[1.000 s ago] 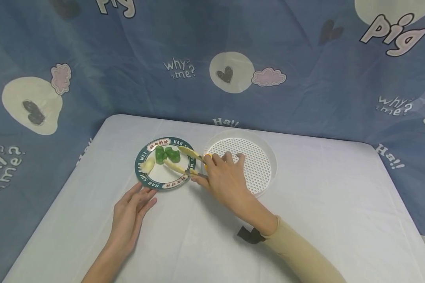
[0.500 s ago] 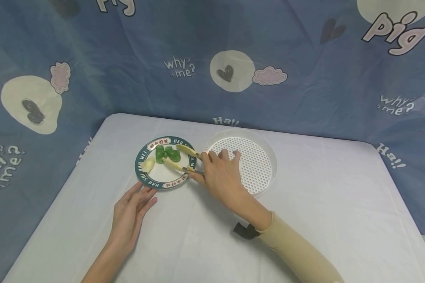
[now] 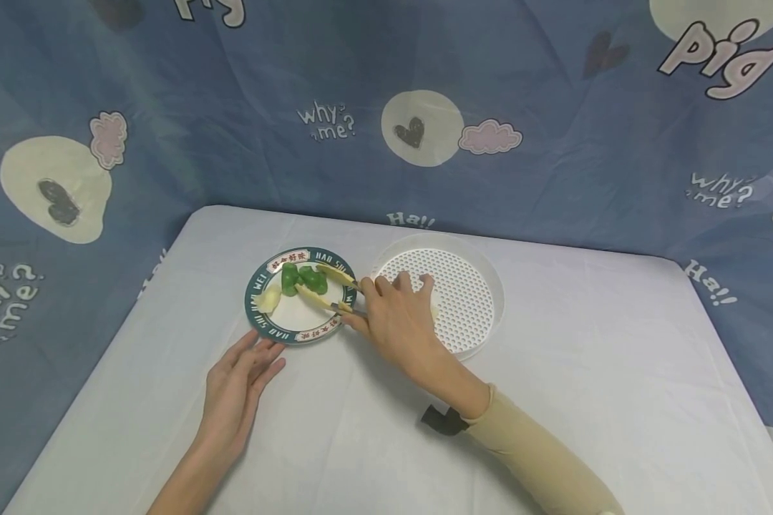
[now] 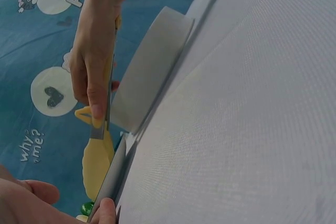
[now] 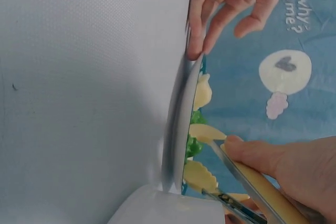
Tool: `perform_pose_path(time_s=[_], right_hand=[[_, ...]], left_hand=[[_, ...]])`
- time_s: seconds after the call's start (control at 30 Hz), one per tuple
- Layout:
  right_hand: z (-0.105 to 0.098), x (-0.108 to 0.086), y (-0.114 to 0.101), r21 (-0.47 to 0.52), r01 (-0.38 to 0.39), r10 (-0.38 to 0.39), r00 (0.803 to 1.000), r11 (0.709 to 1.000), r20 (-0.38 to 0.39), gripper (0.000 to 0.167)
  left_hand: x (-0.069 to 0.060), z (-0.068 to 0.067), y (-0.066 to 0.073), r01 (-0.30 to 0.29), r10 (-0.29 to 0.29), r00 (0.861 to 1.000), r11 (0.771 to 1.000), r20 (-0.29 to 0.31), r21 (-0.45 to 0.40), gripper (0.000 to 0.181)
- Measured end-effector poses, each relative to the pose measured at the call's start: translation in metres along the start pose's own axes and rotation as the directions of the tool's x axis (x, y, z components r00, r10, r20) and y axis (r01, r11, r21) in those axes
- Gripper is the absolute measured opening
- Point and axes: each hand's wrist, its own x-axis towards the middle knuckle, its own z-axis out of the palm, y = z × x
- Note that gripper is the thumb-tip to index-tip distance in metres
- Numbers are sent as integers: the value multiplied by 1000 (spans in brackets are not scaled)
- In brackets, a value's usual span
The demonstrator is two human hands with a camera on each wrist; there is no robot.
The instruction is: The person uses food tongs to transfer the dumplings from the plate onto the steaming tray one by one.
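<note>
My right hand [image 3: 402, 329] grips metal tongs with yellow tips [image 3: 314, 297]; the tips are spread over the right part of a green-rimmed plate [image 3: 273, 331]. Between and left of them lie green pepper-like pieces [image 3: 290, 279], with a pale yellow garlic-like piece [image 3: 268, 300] at the plate's left. Fingers of my left hand [image 3: 235, 393] touch the plate's near-left rim, fairly straight. In the right wrist view one yellow tip [image 5: 207, 132] is beside the green pieces [image 5: 194, 145]. The left wrist view shows the tongs [image 4: 97, 166] reaching down over the plate edge.
A round white perforated tray [image 3: 467, 300] stands just right of the plate, partly under my right hand, with a small pale piece [image 3: 434, 312] partly visible in it. A blue patterned cloth [image 3: 522, 193] hangs behind the white table [image 3: 586, 400].
My right hand and the tongs have moved slightly left, and the tips reach a little further over the plate. The left hand has stayed at the rim.
</note>
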Motion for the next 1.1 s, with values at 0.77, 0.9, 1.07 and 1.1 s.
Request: perform_pose_path(time_s=[0.77, 0.9, 1.07, 1.1], right_hand=[[-2, -2, 5, 30, -5, 4, 999, 1000, 49, 56], [-6, -5, 9, 29, -12, 10, 998, 1000, 55, 59], [-14, -10, 14, 60, -29, 25, 997, 998, 67, 58], [-16, -10, 15, 63, -31, 27, 997, 998, 71, 58]], left_hand=[[1, 1, 0, 3, -3, 1000, 1000, -4, 6, 71], [1, 1, 0, 9, -9, 1000, 1000, -12, 8, 72], [1, 1, 0, 11, -11, 1000, 1000, -17, 1, 71], [1, 1, 0, 11, -11, 1000, 1000, -18, -2, 71]])
